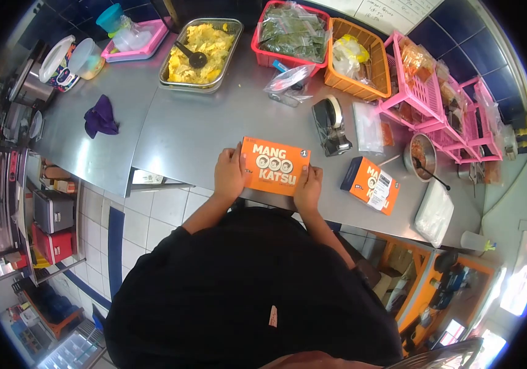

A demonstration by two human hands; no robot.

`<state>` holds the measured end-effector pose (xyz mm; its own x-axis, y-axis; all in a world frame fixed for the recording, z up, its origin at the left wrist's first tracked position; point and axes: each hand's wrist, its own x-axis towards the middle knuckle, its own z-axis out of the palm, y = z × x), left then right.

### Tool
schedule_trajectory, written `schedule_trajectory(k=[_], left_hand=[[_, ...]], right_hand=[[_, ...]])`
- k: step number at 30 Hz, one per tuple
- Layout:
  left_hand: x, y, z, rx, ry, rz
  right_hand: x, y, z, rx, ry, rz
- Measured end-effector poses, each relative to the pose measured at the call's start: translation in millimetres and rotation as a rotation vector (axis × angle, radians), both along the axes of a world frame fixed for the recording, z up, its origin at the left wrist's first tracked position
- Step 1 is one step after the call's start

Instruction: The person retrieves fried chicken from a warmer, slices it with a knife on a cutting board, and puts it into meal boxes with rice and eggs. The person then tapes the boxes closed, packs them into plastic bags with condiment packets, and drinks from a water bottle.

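An orange cardboard food box [275, 165] printed "MANG KATSU" is held level at the front edge of the steel table. My left hand [231, 171] grips its left side, and my right hand [308, 187] grips its right side, thumbs toward the top face. Whether the box rests on the table or hangs just above it, I cannot tell. To the right lies a second orange box [371, 184] with a white label on it. Beyond that, a black tape dispenser [332, 125] stands beside a stack of clear plastic bags [368, 128].
At the back are a metal tray of yellow food [217, 86] with a black ladle, a red basket [263, 57] and an orange basket [355, 86]. Pink racks [426, 92] and a metal bowl [420, 157] stand right. A purple cloth [101, 117] lies left.
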<state>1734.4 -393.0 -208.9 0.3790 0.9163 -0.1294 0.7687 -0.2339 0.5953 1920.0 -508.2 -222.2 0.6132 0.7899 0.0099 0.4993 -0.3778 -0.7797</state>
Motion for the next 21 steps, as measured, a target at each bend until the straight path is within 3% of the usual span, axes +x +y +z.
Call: schedule_trajectory(k=[2, 3, 4, 5, 7, 8, 10, 14, 16, 21], left_hand=[[2.7, 0.6, 9.3, 0.519, -0.175, -0.18], [2.0, 0.8, 14.9, 0.516, -0.176, -0.183], [3.0, 4.2, 27.1, 0.512, -0.061, -0.431], [4.1, 7.5, 35.7, 0.504, 0.057, -0.677], [4.0, 16.8, 43.0, 0.471, 0.04, -0.742], [3.6, 19.2, 44.6, 0.437, 0.025, -0.807], [4.5, 19.8, 45.7, 0.415, 0.034, -0.812], [6.6, 16.9, 50.8, 0.428, 0.062, -0.821], [7.8, 17.9, 49.0, 0.43, 0.057, -0.815], [8.5, 20.5, 45.4, 0.4, -0.025, -0.813]], right_hand=[[-0.8, 2.7, 10.7, 0.025, -0.025, -0.047], [2.9, 2.0, 16.6, 0.059, -0.259, 0.092], [8.0, 2.7, 22.9, 0.094, -0.495, 0.232], [14.7, 3.5, 30.1, 0.094, -0.498, 0.231], [27.7, 5.9, 44.8, -0.004, -0.642, 0.666], [31.2, 7.2, 52.2, -0.003, -0.644, 0.666], [35.8, 11.2, 62.7, -0.077, -0.612, 0.813], [40.5, 14.7, 55.3, -0.095, -0.674, 0.856], [43.7, 15.2, 46.4, -0.078, -0.901, 0.875], [53.0, 15.4, 53.2, -0.062, -0.921, 0.927]])
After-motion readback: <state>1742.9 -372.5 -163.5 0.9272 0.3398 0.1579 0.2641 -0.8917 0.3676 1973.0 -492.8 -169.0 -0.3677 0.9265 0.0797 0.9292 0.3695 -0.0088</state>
